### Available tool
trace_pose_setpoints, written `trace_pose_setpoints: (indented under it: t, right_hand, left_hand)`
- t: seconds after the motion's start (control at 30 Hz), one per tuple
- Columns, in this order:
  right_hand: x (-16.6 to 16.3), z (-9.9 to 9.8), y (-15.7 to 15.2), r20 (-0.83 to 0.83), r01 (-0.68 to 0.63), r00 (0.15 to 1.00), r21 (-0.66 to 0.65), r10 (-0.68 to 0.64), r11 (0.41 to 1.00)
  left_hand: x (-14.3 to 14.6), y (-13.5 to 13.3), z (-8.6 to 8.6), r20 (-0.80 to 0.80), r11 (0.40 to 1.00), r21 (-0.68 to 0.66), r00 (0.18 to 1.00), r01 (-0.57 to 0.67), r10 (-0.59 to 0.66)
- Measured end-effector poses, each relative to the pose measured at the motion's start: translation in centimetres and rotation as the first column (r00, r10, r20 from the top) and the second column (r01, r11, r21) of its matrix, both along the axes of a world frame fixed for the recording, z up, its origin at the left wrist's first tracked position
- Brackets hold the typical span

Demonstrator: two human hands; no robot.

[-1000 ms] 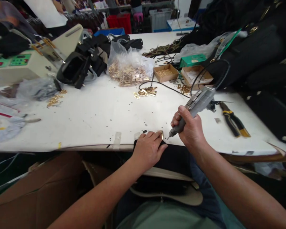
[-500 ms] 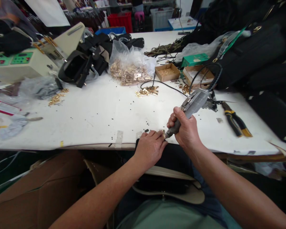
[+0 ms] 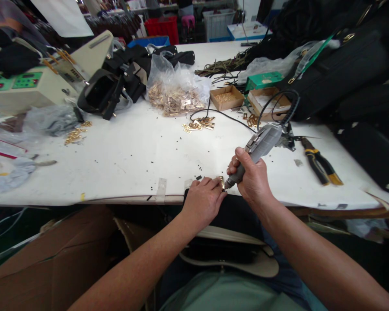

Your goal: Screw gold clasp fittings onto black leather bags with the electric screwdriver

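Observation:
My right hand [image 3: 253, 175] is wrapped around a grey electric screwdriver [image 3: 261, 140], which points down and to the left. Its tip reaches a small gold metal plate [image 3: 222, 182] at the table's front edge. My left hand [image 3: 203, 198] has its fingers closed over that plate and the black edge of a bag beneath it; the fingertips hide part of both. The bag [image 3: 240, 211] hangs from the edge toward my lap, and its open mouth shows a beige border [image 3: 262, 268]. Where the tip meets the plate is too small to make out clearly.
Pliers [image 3: 320, 162] lie on the right of the white table [image 3: 132, 172]. Loose gold fittings [image 3: 199, 124] lie ahead, before a plastic bag of fittings [image 3: 176, 97] and a small cardboard box [image 3: 227, 98]. A machine [image 3: 32, 88] stands left; black bags [image 3: 346, 86] are piled right.
The view has shifted very slightly. Both hands, the screwdriver and the gold plate stay in practically the same place.

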State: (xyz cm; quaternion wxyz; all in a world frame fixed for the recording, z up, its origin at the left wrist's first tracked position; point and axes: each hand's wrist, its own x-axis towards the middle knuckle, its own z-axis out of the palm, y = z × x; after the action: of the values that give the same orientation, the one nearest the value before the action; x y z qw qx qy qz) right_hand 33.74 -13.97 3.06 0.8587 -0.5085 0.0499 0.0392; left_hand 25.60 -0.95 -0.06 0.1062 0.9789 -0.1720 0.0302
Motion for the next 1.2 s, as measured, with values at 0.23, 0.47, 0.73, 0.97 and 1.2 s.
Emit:
trace_pose_setpoints:
  t: [0.23, 0.47, 0.73, 0.97, 1.2]
  right_hand:
    - [-0.1, 0.4, 0.2, 0.019, -0.003, 1.0, 0.019, 0.003, 1.0]
    - [-0.2, 0.5, 0.2, 0.022, -0.018, 1.0, 0.043, 0.017, 0.999]
    - [-0.2, 0.6, 0.2, 0.026, -0.014, 1.0, 0.018, 0.013, 1.0]
    - [1.2, 0.8, -0.1, 0.132, 0.059, 0.99, -0.059, -0.051, 0.997]
    - [2.6, -0.6, 1.2, 0.153, 0.088, 0.987, -0.209, -0.056, 0.974]
  left_hand:
    - [0.0, 0.1, -0.1, -0.003, 1.0, -0.009, 1.0, -0.001, 0.001]
    - [-0.1, 0.1, -0.2, 0.003, 1.0, -0.014, 1.0, -0.006, 0.006]
    - [-0.1, 0.2, -0.1, -0.009, 1.0, -0.024, 1.0, -0.002, 0.002]
    - [-0.1, 0.2, 0.0, -0.016, 1.0, -0.009, 1.0, 0.014, -0.014]
    - [-0.1, 0.2, 0.0, -0.025, 1.0, -0.01, 1.0, 0.002, -0.003]
